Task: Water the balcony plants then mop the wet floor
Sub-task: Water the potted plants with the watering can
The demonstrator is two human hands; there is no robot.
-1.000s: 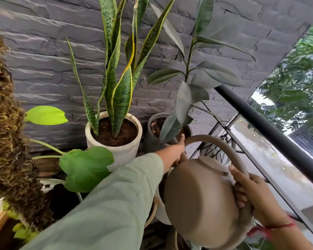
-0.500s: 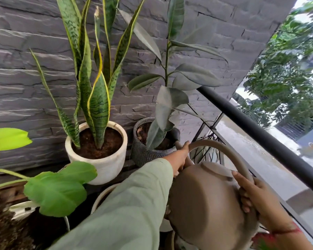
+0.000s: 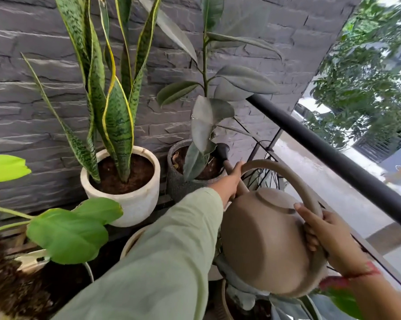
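1. Head view, progress: the watering half looks under way. The watering can is tipped forward, and its dark rose sits over the rim of the grey pot, which stands at the back by the stone wall. No stream of water can be made out, so I cannot tell whether pouring has begun.
2. Head view, hands: the left hand is wrapped round the spout just below the rose. The right hand curls its fingers round the rear of the arched handle, against the can's body.
3. Head view, what is left: no mop and no floor show, so mopping looks wholly ahead. I cannot tell which pots have already had water.
4. Head view, containers:
   - The grey pot holds dark soil and a rubber plant.
   - Just beside it on the left, the white pot holds brown soil and a snake plant.
   - A pale pot rim shows lower down, mostly covered by the green sleeve; what it holds is hidden.
   - What the can holds cannot be seen.
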